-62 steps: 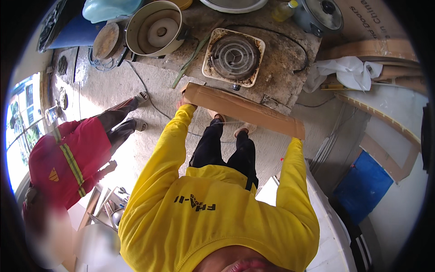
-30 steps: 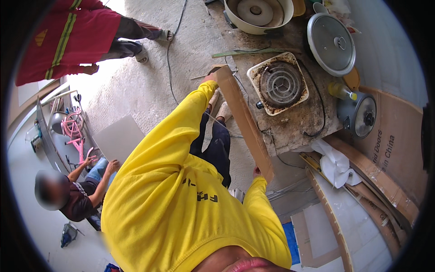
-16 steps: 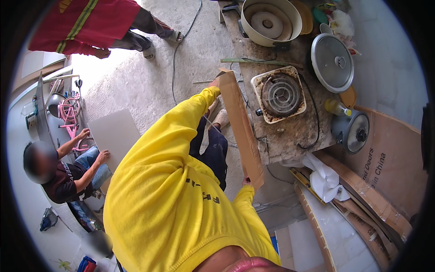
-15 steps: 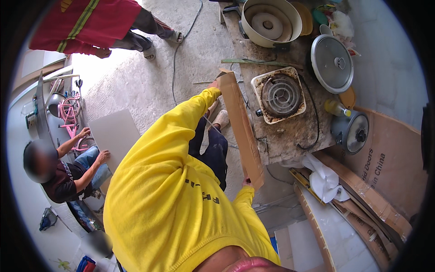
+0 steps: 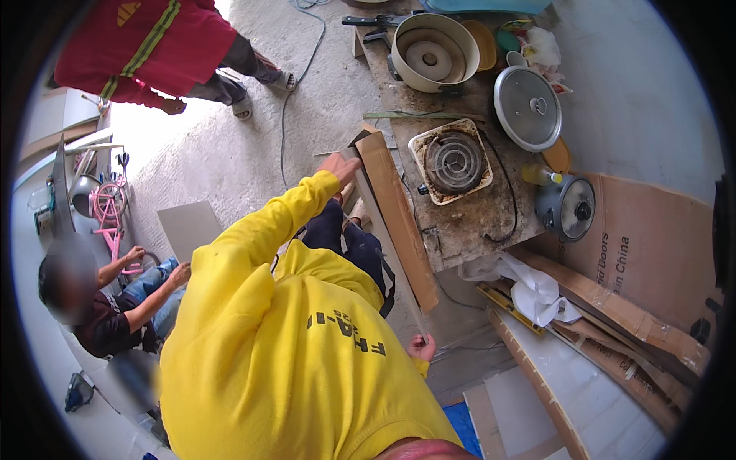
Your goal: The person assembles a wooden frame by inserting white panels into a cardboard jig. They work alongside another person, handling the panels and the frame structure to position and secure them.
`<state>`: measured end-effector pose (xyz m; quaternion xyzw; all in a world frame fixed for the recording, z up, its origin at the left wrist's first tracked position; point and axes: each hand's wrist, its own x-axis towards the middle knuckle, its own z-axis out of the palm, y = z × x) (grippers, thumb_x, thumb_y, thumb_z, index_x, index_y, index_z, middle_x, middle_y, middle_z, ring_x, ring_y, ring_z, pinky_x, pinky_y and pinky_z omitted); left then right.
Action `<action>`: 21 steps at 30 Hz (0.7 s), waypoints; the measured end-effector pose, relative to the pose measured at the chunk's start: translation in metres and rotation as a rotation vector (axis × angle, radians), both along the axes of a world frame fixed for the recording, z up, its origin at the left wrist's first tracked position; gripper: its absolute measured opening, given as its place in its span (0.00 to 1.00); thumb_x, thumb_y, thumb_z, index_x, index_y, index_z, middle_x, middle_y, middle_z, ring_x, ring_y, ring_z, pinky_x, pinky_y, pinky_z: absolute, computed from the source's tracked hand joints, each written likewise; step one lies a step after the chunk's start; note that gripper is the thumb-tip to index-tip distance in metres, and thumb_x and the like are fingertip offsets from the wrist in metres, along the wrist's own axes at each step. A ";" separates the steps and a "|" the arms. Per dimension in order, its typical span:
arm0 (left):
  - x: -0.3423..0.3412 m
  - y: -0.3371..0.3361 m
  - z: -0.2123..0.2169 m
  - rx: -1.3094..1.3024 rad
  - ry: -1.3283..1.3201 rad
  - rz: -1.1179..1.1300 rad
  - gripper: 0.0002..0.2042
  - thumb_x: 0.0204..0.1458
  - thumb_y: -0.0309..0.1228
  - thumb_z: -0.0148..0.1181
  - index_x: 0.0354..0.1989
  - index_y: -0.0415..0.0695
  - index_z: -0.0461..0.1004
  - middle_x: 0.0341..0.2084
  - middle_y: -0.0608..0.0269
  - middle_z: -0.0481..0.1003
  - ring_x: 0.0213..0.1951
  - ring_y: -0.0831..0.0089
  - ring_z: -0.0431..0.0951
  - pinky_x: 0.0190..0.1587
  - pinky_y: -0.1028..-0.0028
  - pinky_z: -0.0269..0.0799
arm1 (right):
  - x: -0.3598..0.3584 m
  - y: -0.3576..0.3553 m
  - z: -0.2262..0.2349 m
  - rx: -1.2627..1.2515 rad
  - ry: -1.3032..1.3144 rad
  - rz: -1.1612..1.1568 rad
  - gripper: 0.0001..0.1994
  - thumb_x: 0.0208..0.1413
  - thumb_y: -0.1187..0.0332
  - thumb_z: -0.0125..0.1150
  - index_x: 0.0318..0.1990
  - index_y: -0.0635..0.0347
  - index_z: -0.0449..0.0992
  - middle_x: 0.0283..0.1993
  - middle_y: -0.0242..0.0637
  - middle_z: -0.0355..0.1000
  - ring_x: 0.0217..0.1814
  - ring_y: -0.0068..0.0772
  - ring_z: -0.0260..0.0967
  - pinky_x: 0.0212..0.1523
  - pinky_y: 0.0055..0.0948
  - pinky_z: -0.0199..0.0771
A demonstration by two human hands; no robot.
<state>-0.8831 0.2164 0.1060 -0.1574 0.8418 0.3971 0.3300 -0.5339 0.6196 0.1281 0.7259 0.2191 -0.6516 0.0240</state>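
Observation:
A long, narrow grey board point(image 5: 372, 201) slants in front of my legs, partly tucked against a brown cardboard sleeve point(image 5: 400, 230) running along its right side. My left hand point(image 5: 340, 166) is closed round the board's upper end, near the torn, folded end of the cardboard. At the lower end, my right hand point(image 5: 421, 347) grips the board's bottom corner, fingers bent around its edge. How far the board reaches under the cardboard is hidden.
Right of the cardboard stands a stained worktable point(image 5: 475, 230) with an electric coil stove point(image 5: 452, 162), a large pot point(image 5: 433, 61) and a glass lid point(image 5: 527, 107). A seated person point(image 5: 100, 307) holds a grey panel point(image 5: 190, 228); another stands in red point(image 5: 146, 54). Boards and cardboard lean at lower right.
The grey board now shows along the cardboard's left side. My right hand has moved lower, off the cardboard's end onto the board, and my left hand has shifted left and slightly down.

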 end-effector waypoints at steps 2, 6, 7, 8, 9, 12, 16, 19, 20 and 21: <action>0.001 -0.009 0.045 0.166 0.016 0.041 0.13 0.45 0.37 0.47 0.24 0.37 0.65 0.09 0.61 0.62 0.11 0.69 0.68 0.16 0.68 0.69 | 0.001 -0.015 0.045 0.063 0.018 -0.025 0.11 0.51 0.65 0.51 0.21 0.59 0.66 0.16 0.31 0.61 0.16 0.24 0.60 0.14 0.17 0.61; 0.005 -0.010 0.173 0.289 -0.304 0.399 0.12 0.45 0.37 0.48 0.24 0.38 0.66 0.08 0.67 0.57 0.09 0.75 0.62 0.15 0.71 0.68 | 0.006 -0.033 0.120 0.166 0.070 -0.071 0.10 0.49 0.61 0.53 0.22 0.55 0.66 0.15 0.29 0.60 0.15 0.23 0.59 0.11 0.18 0.57; 0.010 -0.017 0.195 0.281 -0.326 0.436 0.12 0.45 0.37 0.49 0.25 0.38 0.66 0.08 0.68 0.57 0.08 0.75 0.62 0.15 0.71 0.68 | -0.001 -0.040 0.143 0.208 0.092 -0.059 0.10 0.49 0.61 0.53 0.22 0.54 0.66 0.15 0.29 0.59 0.15 0.22 0.59 0.10 0.18 0.55; 0.014 -0.021 0.212 0.279 -0.349 0.449 0.12 0.45 0.37 0.49 0.26 0.38 0.66 0.08 0.68 0.56 0.08 0.75 0.62 0.15 0.71 0.68 | 0.001 -0.048 0.162 0.263 0.113 -0.070 0.09 0.49 0.61 0.53 0.23 0.53 0.66 0.15 0.28 0.59 0.14 0.22 0.58 0.10 0.18 0.54; 0.017 -0.028 0.232 0.299 -0.360 0.442 0.12 0.45 0.37 0.49 0.26 0.38 0.65 0.08 0.67 0.57 0.08 0.74 0.62 0.16 0.71 0.69 | 0.015 -0.045 0.173 0.251 0.098 -0.105 0.09 0.48 0.61 0.54 0.23 0.53 0.65 0.15 0.27 0.59 0.13 0.21 0.58 0.09 0.17 0.52; 0.025 -0.044 0.280 0.372 -0.394 0.434 0.13 0.46 0.37 0.50 0.24 0.38 0.64 0.08 0.66 0.57 0.09 0.73 0.62 0.16 0.70 0.69 | 0.011 -0.071 0.241 0.361 0.067 -0.093 0.12 0.46 0.61 0.57 0.18 0.49 0.61 0.13 0.24 0.56 0.11 0.17 0.56 0.06 0.14 0.51; 0.038 -0.075 0.339 0.445 -0.418 0.432 0.12 0.46 0.37 0.50 0.23 0.39 0.63 0.08 0.67 0.57 0.09 0.75 0.60 0.17 0.70 0.70 | 0.027 -0.103 0.307 0.445 0.135 -0.124 0.13 0.46 0.61 0.56 0.17 0.49 0.59 0.13 0.23 0.57 0.10 0.16 0.56 0.05 0.14 0.51; 0.048 -0.099 0.369 0.453 -0.402 0.434 0.12 0.47 0.38 0.50 0.20 0.42 0.62 0.07 0.69 0.54 0.09 0.76 0.58 0.18 0.70 0.70 | 0.028 -0.123 0.340 0.509 0.133 -0.178 0.14 0.45 0.61 0.57 0.18 0.49 0.58 0.13 0.25 0.57 0.10 0.17 0.55 0.05 0.14 0.51; 0.051 -0.109 0.372 0.444 -0.386 0.403 0.13 0.47 0.39 0.49 0.17 0.44 0.61 0.06 0.69 0.53 0.09 0.76 0.58 0.18 0.70 0.71 | 0.030 -0.131 0.342 0.495 0.139 -0.165 0.14 0.45 0.61 0.58 0.18 0.49 0.58 0.14 0.25 0.57 0.10 0.17 0.55 0.06 0.14 0.51; 0.055 -0.115 0.369 0.442 -0.368 0.397 0.14 0.47 0.39 0.49 0.16 0.46 0.60 0.06 0.70 0.53 0.08 0.77 0.57 0.17 0.70 0.70 | 0.034 -0.138 0.342 0.489 0.150 -0.161 0.15 0.45 0.61 0.58 0.18 0.49 0.57 0.14 0.25 0.57 0.10 0.17 0.55 0.06 0.14 0.52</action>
